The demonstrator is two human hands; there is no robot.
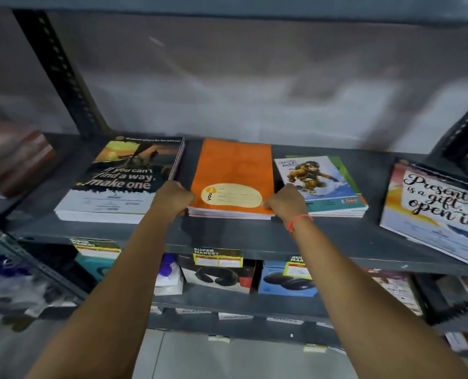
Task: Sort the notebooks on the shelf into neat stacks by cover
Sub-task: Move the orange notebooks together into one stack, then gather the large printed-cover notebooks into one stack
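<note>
Two hands clamped the orange notebook stack mid-shelf: the left hand closed on its near-left corner, the right hand on its near-right corner. The stack sat near the shelf edge; a careless pull could have spilled it. Squaring sideways risked nudging the monkey-cover stack just right, or the "make one" stack left. The fingertips were hidden. The "Present is a gift" notebook was cut off far right; a blurred pile at far left stayed unreadable.
</note>
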